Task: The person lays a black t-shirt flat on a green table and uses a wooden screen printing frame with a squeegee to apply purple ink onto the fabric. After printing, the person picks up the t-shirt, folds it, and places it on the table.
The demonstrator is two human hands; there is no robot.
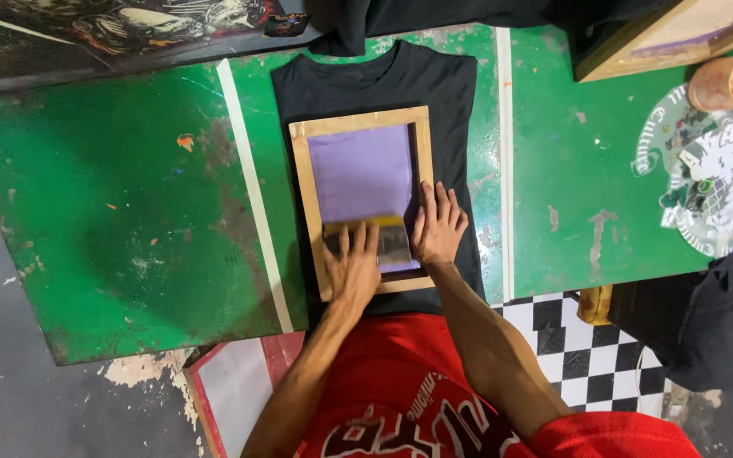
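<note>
Green-painted and worn, the worktop (pixel 129 195) is crossed by pale tape lines and is seen from above, with grey floor to the left and a black-and-white chequered floor (pixel 579 356) at the lower right. A black T-shirt (pixel 451 93) is laid flat on the worktop, collar toward the far edge. On its chest a wooden screen frame (pixel 300 195) is set, enclosing a violet mesh (pixel 362 170). Across the lower part of the mesh a squeegee (pixel 388 237) with a yellow upper edge is held. The left hand (pixel 351 267) is pressed down on the squeegee's left portion, its fingers (pixel 358 237) spread moderately and laid flat over the blade rather than curled around it. The right hand (pixel 439 229) is placed palm-down on the right rail of the frame, its fingers (pixel 434 199) extended and slightly fanned, partly on the wood and partly on the shirt beside it; nothing is gripped by it. A red garment (pixel 400 373) with pale print is worn by the person at the near edge. At the far right a round printed design (pixel 723 195) is shown on the worktop, with an orange cup (pixel 727 80) and a second wooden frame (pixel 663 38) beyond it. Dark cloth (pixel 714 322) is seen at the lower right.
</note>
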